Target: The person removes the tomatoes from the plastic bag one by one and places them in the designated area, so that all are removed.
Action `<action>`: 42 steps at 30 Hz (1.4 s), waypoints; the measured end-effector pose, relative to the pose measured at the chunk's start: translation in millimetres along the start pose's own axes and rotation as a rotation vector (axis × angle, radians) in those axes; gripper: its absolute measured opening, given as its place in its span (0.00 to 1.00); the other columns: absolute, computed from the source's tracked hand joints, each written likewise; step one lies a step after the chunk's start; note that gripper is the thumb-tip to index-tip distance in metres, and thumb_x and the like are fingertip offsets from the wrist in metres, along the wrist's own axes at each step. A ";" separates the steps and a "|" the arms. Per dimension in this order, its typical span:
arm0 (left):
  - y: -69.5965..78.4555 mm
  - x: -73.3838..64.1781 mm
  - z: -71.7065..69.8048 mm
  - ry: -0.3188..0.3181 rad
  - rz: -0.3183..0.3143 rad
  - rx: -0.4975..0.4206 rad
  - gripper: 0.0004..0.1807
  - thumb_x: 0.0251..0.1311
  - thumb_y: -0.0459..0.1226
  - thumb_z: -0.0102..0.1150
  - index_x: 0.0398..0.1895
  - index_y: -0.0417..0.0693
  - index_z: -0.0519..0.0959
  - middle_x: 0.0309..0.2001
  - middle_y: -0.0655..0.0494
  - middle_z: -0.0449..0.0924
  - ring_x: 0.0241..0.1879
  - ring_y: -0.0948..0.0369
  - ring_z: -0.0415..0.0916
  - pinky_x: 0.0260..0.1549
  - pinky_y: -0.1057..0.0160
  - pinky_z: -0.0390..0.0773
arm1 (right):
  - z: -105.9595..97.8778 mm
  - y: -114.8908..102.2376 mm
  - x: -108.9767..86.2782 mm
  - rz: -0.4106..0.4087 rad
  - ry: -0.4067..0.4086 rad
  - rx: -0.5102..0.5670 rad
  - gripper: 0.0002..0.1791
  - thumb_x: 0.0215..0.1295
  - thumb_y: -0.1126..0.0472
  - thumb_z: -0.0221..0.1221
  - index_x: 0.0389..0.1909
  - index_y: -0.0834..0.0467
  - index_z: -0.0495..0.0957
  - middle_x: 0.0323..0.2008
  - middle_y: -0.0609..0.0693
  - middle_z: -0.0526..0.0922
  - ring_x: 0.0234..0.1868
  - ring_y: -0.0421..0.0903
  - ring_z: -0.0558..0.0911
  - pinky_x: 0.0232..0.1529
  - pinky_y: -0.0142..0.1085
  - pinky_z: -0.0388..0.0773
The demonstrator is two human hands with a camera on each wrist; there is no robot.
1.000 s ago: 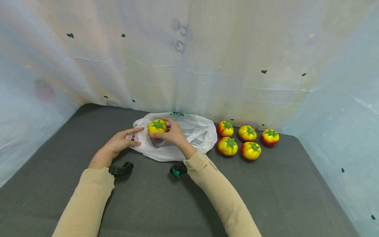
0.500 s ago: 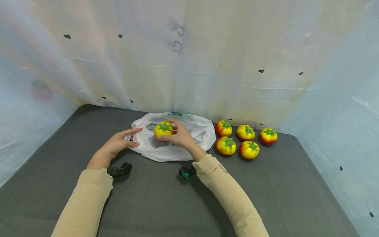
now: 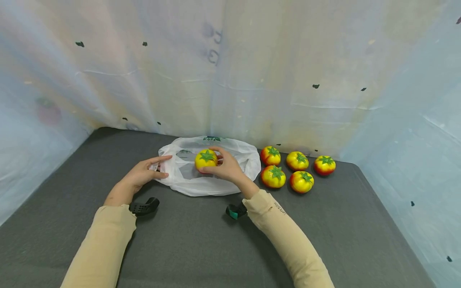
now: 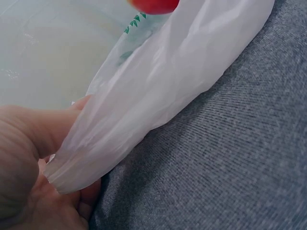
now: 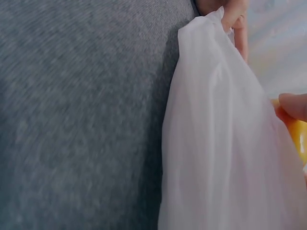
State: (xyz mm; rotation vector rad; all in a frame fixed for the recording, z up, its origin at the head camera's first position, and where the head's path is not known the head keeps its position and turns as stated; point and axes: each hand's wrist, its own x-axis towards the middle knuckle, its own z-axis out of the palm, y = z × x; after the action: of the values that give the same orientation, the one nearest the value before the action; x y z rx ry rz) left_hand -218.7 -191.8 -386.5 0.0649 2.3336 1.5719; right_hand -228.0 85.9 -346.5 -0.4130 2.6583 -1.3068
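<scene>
A white plastic bag [image 3: 192, 187] lies spread with its mouth open. My left hand [image 3: 144, 173] holds its left end, which is bunched between thumb and fingers in the left wrist view. My right hand [image 3: 227, 166] grips a yellow-and-red tomato [image 3: 206, 159] with a green leafy top, over the bag's mouth. The tomato's red underside shows at the top of the left wrist view. At the right edge of the right wrist view, my right thumb [image 5: 293, 106] presses the tomato, partly hidden by the bag. Whether the tomato touches the bag's bottom, I cannot tell.
Several similar tomatoes [image 3: 273, 177] stand in two rows right of the bag on the dark grey table [image 3: 187, 248]. A pale plastic sheet [image 3: 266, 72] hangs behind the table and at both sides.
My right hand has carried the tomato rightward, from the bag's left part to nearer its middle. The left hand stays at the bag's left end. The view has shifted slightly.
</scene>
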 end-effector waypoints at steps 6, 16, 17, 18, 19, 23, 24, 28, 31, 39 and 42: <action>-1.8 0.5 0.7 -0.002 0.024 0.004 0.39 0.58 0.36 0.64 0.73 0.50 0.60 0.76 0.40 0.35 0.74 0.40 0.30 0.67 0.33 0.41 | -7.9 5.0 -4.7 -0.016 0.005 -0.003 0.40 0.53 0.51 0.69 0.67 0.50 0.66 0.59 0.57 0.72 0.55 0.53 0.74 0.53 0.43 0.76; -4.4 0.9 0.1 -0.011 0.019 0.009 0.39 0.58 0.37 0.64 0.72 0.50 0.60 0.76 0.40 0.36 0.74 0.40 0.31 0.67 0.34 0.42 | -20.8 10.1 -16.7 -0.057 0.046 -0.003 0.40 0.52 0.52 0.69 0.67 0.52 0.65 0.58 0.58 0.72 0.54 0.55 0.74 0.52 0.43 0.77; -4.8 1.4 -0.2 -0.011 0.021 0.008 0.38 0.58 0.37 0.64 0.72 0.50 0.60 0.76 0.39 0.36 0.74 0.40 0.31 0.67 0.34 0.42 | -21.6 10.5 -18.0 -0.061 0.053 0.000 0.40 0.52 0.52 0.69 0.67 0.52 0.65 0.58 0.58 0.71 0.53 0.54 0.74 0.51 0.42 0.77; -4.9 1.4 -0.3 -0.011 0.022 0.008 0.38 0.58 0.37 0.64 0.72 0.49 0.60 0.76 0.39 0.36 0.74 0.39 0.31 0.66 0.33 0.42 | -22.5 10.6 -19.6 -0.066 0.062 0.004 0.40 0.52 0.52 0.69 0.67 0.52 0.65 0.57 0.58 0.71 0.53 0.54 0.74 0.50 0.42 0.78; -5.0 1.8 -0.4 -0.002 0.017 0.005 0.38 0.57 0.37 0.64 0.72 0.50 0.61 0.76 0.39 0.37 0.74 0.40 0.32 0.67 0.34 0.43 | -23.5 10.7 -20.9 -0.069 0.070 0.009 0.41 0.52 0.53 0.70 0.67 0.52 0.65 0.57 0.58 0.71 0.53 0.54 0.74 0.50 0.41 0.78; -4.1 1.4 -1.3 0.006 0.017 0.013 0.38 0.57 0.37 0.64 0.72 0.50 0.61 0.76 0.39 0.38 0.74 0.40 0.32 0.67 0.34 0.43 | -29.0 11.5 -26.2 -0.083 0.101 0.026 0.40 0.52 0.53 0.70 0.67 0.50 0.66 0.56 0.57 0.70 0.52 0.54 0.74 0.49 0.41 0.78; -3.7 1.2 -1.3 0.005 0.018 0.014 0.38 0.57 0.37 0.64 0.72 0.50 0.61 0.76 0.39 0.38 0.74 0.40 0.32 0.67 0.34 0.43 | -30.7 11.9 -27.3 -0.086 0.107 0.031 0.40 0.52 0.54 0.69 0.67 0.50 0.66 0.56 0.57 0.70 0.52 0.54 0.74 0.49 0.41 0.78; -2.8 1.3 -1.7 -0.013 0.027 0.022 0.39 0.58 0.37 0.63 0.73 0.50 0.59 0.76 0.38 0.37 0.74 0.39 0.32 0.66 0.33 0.43 | -37.7 15.2 -30.4 -0.106 0.124 0.046 0.40 0.53 0.54 0.69 0.68 0.52 0.64 0.58 0.57 0.69 0.52 0.55 0.74 0.49 0.42 0.78; -1.9 1.0 -1.7 -0.017 0.028 0.022 0.39 0.58 0.37 0.63 0.73 0.50 0.59 0.76 0.38 0.37 0.74 0.39 0.32 0.66 0.33 0.43 | -42.4 16.8 -33.0 -0.121 0.138 0.056 0.40 0.54 0.55 0.68 0.68 0.52 0.64 0.59 0.57 0.69 0.52 0.55 0.74 0.50 0.43 0.78; -2.8 1.3 -1.7 -0.015 0.013 0.027 0.39 0.58 0.38 0.64 0.73 0.50 0.59 0.76 0.39 0.36 0.74 0.39 0.32 0.66 0.33 0.44 | -51.1 21.9 -40.1 -0.118 0.189 0.043 0.39 0.53 0.55 0.69 0.67 0.51 0.65 0.59 0.57 0.71 0.52 0.55 0.76 0.51 0.46 0.78; -2.5 0.7 -1.1 -0.014 0.009 0.028 0.39 0.58 0.38 0.64 0.72 0.49 0.60 0.76 0.38 0.37 0.74 0.39 0.32 0.66 0.33 0.44 | -54.2 23.3 -43.4 -0.101 0.204 0.051 0.39 0.53 0.54 0.69 0.67 0.49 0.65 0.58 0.57 0.70 0.52 0.55 0.76 0.52 0.47 0.78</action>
State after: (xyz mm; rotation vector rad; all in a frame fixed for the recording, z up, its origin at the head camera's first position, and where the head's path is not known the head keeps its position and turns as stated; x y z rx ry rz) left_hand -219.3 -193.6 -388.5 0.0936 2.3481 1.5379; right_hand -204.6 153.7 -331.4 -0.4332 2.7938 -1.5189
